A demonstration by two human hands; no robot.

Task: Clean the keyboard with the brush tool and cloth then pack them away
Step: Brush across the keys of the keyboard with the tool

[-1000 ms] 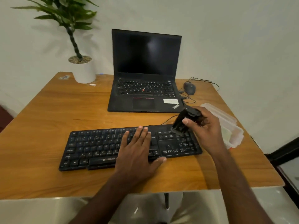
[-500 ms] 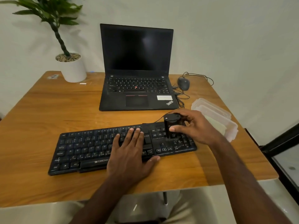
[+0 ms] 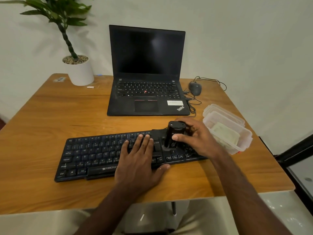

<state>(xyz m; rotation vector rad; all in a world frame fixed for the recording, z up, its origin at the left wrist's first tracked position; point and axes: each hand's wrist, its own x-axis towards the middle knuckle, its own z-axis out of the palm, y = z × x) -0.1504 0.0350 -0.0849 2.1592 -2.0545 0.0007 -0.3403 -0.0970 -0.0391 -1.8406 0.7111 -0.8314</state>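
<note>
On the wooden table (image 3: 50,116), the left hand (image 3: 138,160) lies flat on the black keyboard (image 3: 94,156). The right hand (image 3: 198,138) grips the black brush tool (image 3: 174,134) upright on its keys.

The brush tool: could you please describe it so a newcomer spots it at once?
Find the black keyboard on the wooden table. At its right end, the right hand grips the brush tool, the only upright black cylinder there.

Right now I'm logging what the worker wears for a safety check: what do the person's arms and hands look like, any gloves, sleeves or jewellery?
Both forearms are bare as far as the frame shows: no sleeves in view. The left hand and right hand wear no gloves, and no rings, watch or wristband are visible. Light beige trousers show below the table edge.
</note>
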